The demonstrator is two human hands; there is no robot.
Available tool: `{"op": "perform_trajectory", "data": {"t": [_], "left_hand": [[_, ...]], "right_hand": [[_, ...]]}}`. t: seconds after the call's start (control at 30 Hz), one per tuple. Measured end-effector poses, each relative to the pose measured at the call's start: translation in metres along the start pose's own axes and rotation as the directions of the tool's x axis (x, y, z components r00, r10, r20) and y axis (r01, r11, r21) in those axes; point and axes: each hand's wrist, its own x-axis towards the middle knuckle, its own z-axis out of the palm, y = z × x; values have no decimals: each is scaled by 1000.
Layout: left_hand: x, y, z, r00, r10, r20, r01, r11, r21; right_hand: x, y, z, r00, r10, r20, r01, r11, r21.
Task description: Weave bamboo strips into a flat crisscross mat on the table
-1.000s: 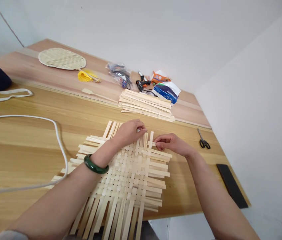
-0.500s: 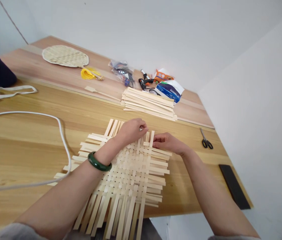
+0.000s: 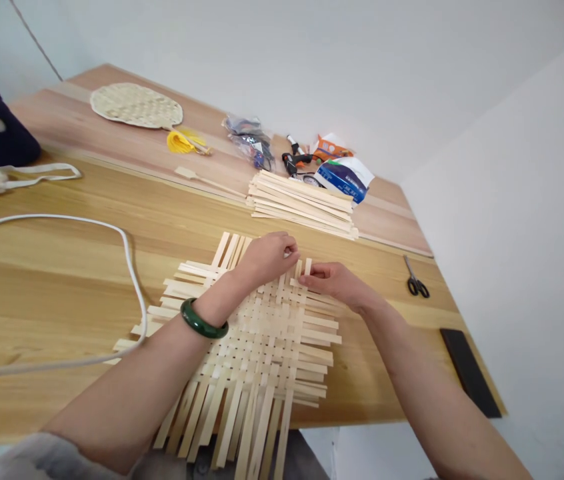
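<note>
A woven mat of pale flat strips [image 3: 247, 333] lies at the table's front edge, its loose strip ends spreading out on all sides. Over its upper part is my left hand [image 3: 275, 257], fingers curled together above the strips; what they pinch, if anything, is too small to make out. A green bangle [image 3: 204, 320] circles the left wrist. At the mat's upper right corner, my right hand [image 3: 329, 280] has its thumb and fingers closed on the end of a pale strip. The fingertips of both hands are close together but apart.
Behind the mat lies a pile of loose strips [image 3: 305, 205]. Scissors [image 3: 416, 283] and a black block [image 3: 469, 372] are at the right. A white cord [image 3: 129, 257] crosses the left side. Farther back are a woven fan [image 3: 136, 105], a glue gun [image 3: 295, 161] and a blue box [image 3: 343, 179].
My right hand has moved slightly left, its fingers now over the strip ends at the mat's corner. The view has shifted a little.
</note>
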Motion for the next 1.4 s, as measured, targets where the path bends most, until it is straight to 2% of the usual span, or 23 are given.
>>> {"op": "perform_trajectory", "data": {"t": [0.1,0.17,0.33,0.4,0.47,0.57,0.67,0.77,0.9,1.1,1.27,1.4], "left_hand": [[-1,0,-1,1000,-2,-1,2,1000,-11],[-2,1,-3,1000,-1,0,1,1000,-17],[-3,3,-3,1000,17,-15,-18,999,-39],[-3,2,-3,1000,18,-17,-19,999,-43],[-4,1,-2,1000,11,-27,-12,999,-46],[-8,-2,-2,989,65,-130,-68,997,-25],[-20,-3,-1,943,196,-268,-199,980,13],[-38,-2,4,916,225,-331,-231,973,21],[-55,-4,18,941,180,-287,-178,984,32],[-58,-12,38,953,71,-296,-73,997,3],[-58,-15,42,964,4,-266,-26,997,-78],[-59,-16,42,952,6,-305,-37,995,-95]], "right_hand": [[3,-1,8,997,71,-31,-69,994,81],[5,-1,5,993,115,-8,-114,991,70],[14,-1,-10,960,164,227,-179,983,47],[19,0,-11,953,153,260,-175,982,65],[21,0,-8,961,139,239,-168,980,103],[21,2,-2,979,141,148,-162,977,140],[18,4,3,989,142,34,-146,982,122],[18,8,4,994,110,18,-112,977,184],[19,14,6,997,74,30,-79,963,256],[17,19,9,994,95,43,-102,973,206],[20,21,7,987,140,78,-154,966,210],[22,26,8,991,98,91,-119,958,263]]}}
